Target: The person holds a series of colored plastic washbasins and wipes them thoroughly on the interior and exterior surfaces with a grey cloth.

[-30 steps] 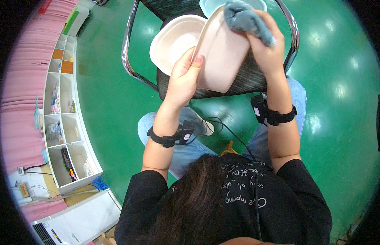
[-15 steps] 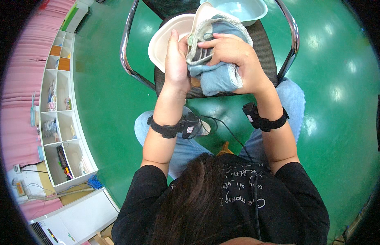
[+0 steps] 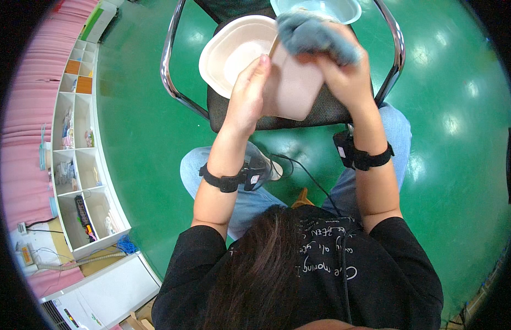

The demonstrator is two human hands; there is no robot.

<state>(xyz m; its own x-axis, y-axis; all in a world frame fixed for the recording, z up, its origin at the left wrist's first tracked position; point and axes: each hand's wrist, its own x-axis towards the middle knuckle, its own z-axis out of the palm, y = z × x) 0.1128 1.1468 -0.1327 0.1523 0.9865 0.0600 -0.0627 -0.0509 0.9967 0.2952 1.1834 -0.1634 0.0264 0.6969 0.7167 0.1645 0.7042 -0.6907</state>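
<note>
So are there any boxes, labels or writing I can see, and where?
Flat box: top left on the floor, rectangular, white with green and yellow.
Black shirt: bottom middle, pale lettering across it.
Wrist strap label: left wrist, small pale tag on black.
No screens show.

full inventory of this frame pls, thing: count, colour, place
pink tray: 1, pale pink, tilted up over the chair seat, held by the left hand
cloth: 1, grey-blue, bunched on the pink tray's top edge under the right hand
white tray: 1, cream, lying on the chair, partly behind the pink tray
bowl: 1, light blue, top edge of picture, behind the cloth
chair: 1, chrome frame, dark mesh seat, on the floor ahead
floor: green, glossy
shelf unit: 1, white, cubbies with small items, left
wrist straps: 2, black, one per forearm
left hand: gripping the pink tray's left edge
right hand: pressing the cloth onto the pink tray
</note>
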